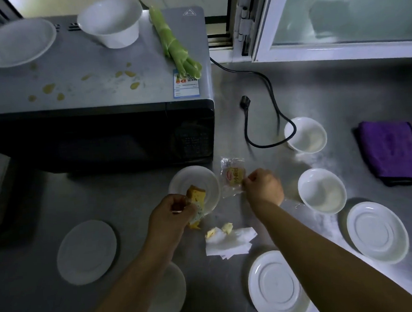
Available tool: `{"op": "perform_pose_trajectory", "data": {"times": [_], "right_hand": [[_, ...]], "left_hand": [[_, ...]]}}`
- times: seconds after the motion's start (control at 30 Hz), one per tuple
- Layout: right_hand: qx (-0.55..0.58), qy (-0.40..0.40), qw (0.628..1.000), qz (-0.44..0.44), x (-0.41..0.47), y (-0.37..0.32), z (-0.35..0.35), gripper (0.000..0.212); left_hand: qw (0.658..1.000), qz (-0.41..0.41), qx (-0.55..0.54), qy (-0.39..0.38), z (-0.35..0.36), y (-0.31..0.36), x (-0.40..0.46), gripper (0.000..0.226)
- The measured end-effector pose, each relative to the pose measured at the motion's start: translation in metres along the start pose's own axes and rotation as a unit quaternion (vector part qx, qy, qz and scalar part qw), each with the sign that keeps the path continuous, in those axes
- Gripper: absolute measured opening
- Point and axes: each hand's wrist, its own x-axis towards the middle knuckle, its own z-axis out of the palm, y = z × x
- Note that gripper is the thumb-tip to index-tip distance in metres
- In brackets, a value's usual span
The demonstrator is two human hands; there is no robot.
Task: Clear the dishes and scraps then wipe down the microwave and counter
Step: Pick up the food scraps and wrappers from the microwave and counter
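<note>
My left hand [171, 213] grips a yellow piece of cake [196, 198] at the rim of a small white bowl [197, 180] in front of the microwave [96, 136]. My right hand [263, 187] pinches the edge of a clear snack wrapper [232, 176] lying on the steel counter [317, 94]. Two yellow crumbs [220, 230] lie on a white napkin [230, 245] between my arms. The microwave top [92, 73] carries yellow spills, two white bowls [111, 21] and a green vegetable stalk [175, 46].
White plates [86, 252] [274, 286] [377, 231] and white bowls [306, 134] [322, 190] are spread over the counter. A folded purple cloth [395, 152] lies at the right. The microwave's black cord and plug [245, 103] trail across the counter. A window frame stands behind.
</note>
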Motion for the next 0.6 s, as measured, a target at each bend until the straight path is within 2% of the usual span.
{"op": "perform_pose_trajectory", "data": {"times": [0.3, 0.5, 0.6], "right_hand": [[0.120, 0.044, 0.992, -0.023, -0.035, 0.012, -0.026, 0.008], [0.249, -0.049, 0.966, -0.039, -0.077, 0.005, -0.046, 0.026], [0.275, -0.086, 0.957, -0.046, -0.100, 0.001, -0.048, 0.024]], "left_hand": [[0.999, 0.026, -0.038, -0.011, 0.010, 0.015, -0.015, 0.015], [0.994, 0.054, -0.089, -0.036, 0.015, 0.031, -0.024, 0.014], [0.991, 0.054, -0.111, -0.051, 0.011, 0.029, -0.029, 0.012]]}}
